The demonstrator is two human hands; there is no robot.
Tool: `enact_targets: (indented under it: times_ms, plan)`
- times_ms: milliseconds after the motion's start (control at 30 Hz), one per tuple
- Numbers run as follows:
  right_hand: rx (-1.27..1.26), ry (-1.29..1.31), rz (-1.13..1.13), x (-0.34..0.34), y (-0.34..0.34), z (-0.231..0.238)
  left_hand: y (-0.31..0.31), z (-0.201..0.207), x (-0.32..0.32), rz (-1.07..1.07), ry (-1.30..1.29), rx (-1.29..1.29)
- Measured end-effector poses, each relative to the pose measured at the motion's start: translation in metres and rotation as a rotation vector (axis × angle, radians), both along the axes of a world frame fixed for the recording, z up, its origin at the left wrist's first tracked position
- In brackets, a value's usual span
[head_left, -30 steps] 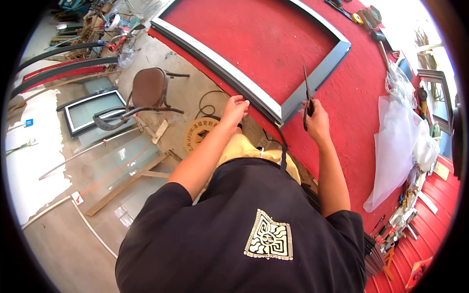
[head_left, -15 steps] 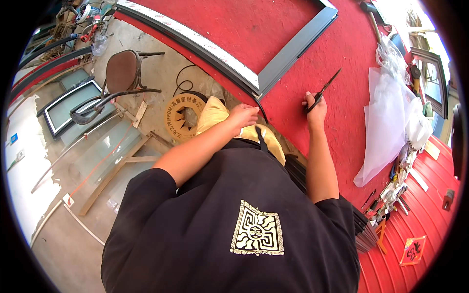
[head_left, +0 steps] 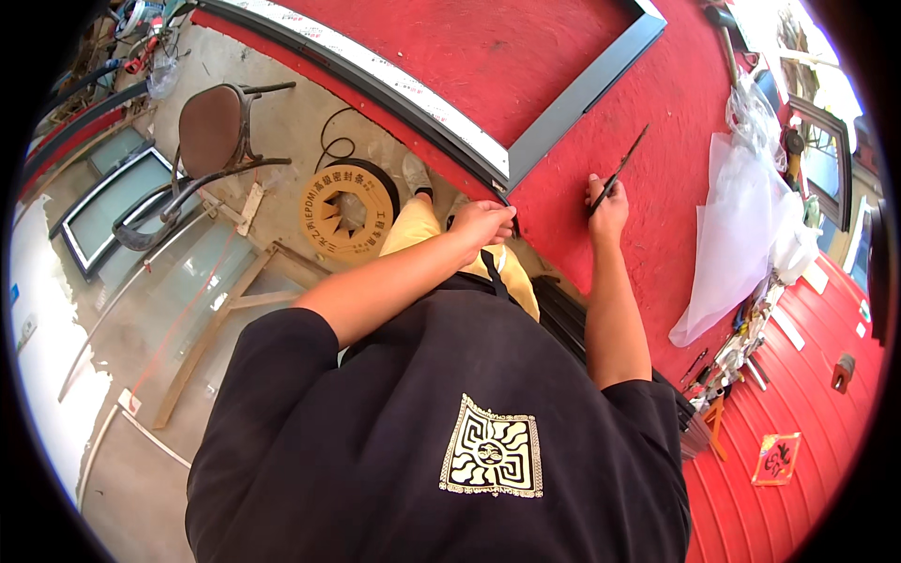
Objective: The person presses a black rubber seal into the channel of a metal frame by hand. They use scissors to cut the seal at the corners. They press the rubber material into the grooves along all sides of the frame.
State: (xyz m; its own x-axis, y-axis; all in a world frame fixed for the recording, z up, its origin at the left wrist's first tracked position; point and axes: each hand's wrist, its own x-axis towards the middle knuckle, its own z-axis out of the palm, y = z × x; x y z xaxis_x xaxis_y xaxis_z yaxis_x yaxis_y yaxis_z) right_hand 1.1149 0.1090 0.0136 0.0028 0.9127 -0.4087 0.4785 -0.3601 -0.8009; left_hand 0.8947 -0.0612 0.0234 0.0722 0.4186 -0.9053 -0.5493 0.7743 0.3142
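- Here's the frame (head_left: 587, 94), lying flat on the red table (head_left: 648, 249), its nearest corner pointing back at the person, right by the table's edge.
- Left hand (head_left: 483, 225) is just below that corner, fingertips drawn narrow, and they look to be pinching a thin black strip (head_left: 515, 227). Most of it hides behind the fingers, so I can't tell how much is gripped or whether it is seated in the frame.
- Right hand (head_left: 608, 208) is out to the right of the corner, clear of the frame, fingers curled round the scissors (head_left: 623, 161). Blades tilt up and away from the person; they look like one line, so probably closed, though I can't be sure.
- Down on the floor, left of the corner and below the frame's long white side, sits the spool (head_left: 319, 218), dark material round its rim.
- The step in hand, as I read it: managing the strip at the corner, with scissors at the ready and no blade on the strip.
- The next move, I'd judge, calls for a steady left pinch, the strip's end lined up with the corner, and blades opened and brought leftward, well clear of those fingertips, if a trim is wanted.
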Motion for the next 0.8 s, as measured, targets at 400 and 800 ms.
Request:
enact_targets:
  times_ms: [400, 800]
  plan:
    - [0.680, -0.242, 0.998, -0.104, 0.064, 0.083, -0.010, -0.023, 0.036, 0.209, 0.205, 0.033]
    - [0.668, -0.317, 1.475, -0.135, 0.087, 0.084, -0.028, -0.018, 0.057, 0.158, 0.621, 0.062]
